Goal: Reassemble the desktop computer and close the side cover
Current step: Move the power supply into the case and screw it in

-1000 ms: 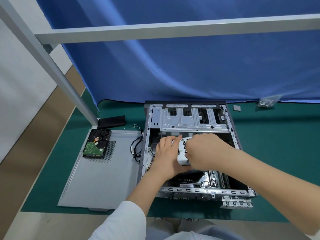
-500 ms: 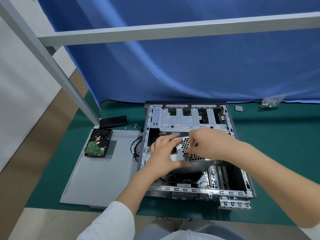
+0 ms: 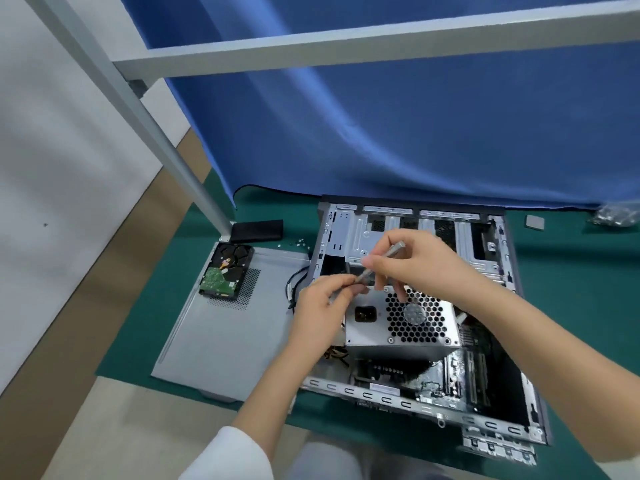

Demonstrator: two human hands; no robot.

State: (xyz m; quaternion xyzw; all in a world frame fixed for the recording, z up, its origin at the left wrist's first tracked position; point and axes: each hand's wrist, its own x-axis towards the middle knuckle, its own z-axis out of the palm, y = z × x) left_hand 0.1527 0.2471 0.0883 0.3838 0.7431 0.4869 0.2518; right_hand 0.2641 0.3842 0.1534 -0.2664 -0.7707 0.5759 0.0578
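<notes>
The open computer case (image 3: pixel 381 390) lies on its side on the green mat. A silver power supply (image 3: pixel 367 336) with a honeycomb fan grille rests tilted inside it, over the motherboard. Above the power supply both hands hold a thin grey screwdriver-like tool (image 3: pixel 393 250). My right hand (image 3: pixel 420 266) grips its upper end. My left hand (image 3: pixel 320 308) pinches its lower end. The grey side cover (image 3: pixel 221 341) lies flat to the left of the case, with a hard drive (image 3: pixel 225 271) on its far corner.
A black flat object (image 3: pixel 257 230) and several small screws (image 3: pixel 298 241) lie behind the side cover. A small grey square (image 3: pixel 534 222) and a clear bag of screws (image 3: pixel 620 216) sit at the far right. A metal frame post (image 3: pixel 166 150) rises at the mat's left corner.
Both hands have let go of the power supply, which now rests in the case. They have risen and hold a thin grey tool between them.
</notes>
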